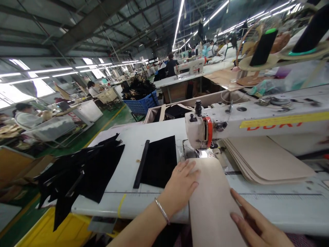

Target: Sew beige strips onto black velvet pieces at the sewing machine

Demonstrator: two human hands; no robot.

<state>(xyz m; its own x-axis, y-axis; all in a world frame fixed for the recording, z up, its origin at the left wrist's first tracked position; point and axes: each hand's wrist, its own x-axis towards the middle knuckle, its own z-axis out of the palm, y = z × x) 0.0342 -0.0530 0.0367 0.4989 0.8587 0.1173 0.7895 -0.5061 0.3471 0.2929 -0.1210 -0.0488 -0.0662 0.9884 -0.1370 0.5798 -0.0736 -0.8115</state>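
A long beige panel (pixel 212 202) with rounded far corners runs from the bottom of the view to the needle area of a white sewing machine (pixel 197 132). My left hand (pixel 181 183) lies on the panel's left edge near the needle, fingers stretched out and slightly apart. At the right edge, my right hand (pixel 253 221) holds the panel, thumb on top and index finger along the side; its other fingers are partly hidden. The presser foot is mostly hidden behind the machine head and panel. Left of the machine lies a black fabric piece (pixel 160 161) beside a narrow black strip (pixel 142 164).
Under the machine arm sits a stack of beige panels (pixel 269 161). A pile of black pieces (pixel 89 171) hangs over the table's left end, above a yellow crate (pixel 56 228). Behind are a blue crate (pixel 144 103) and thread cones (pixel 263 48). Other people work farther off.
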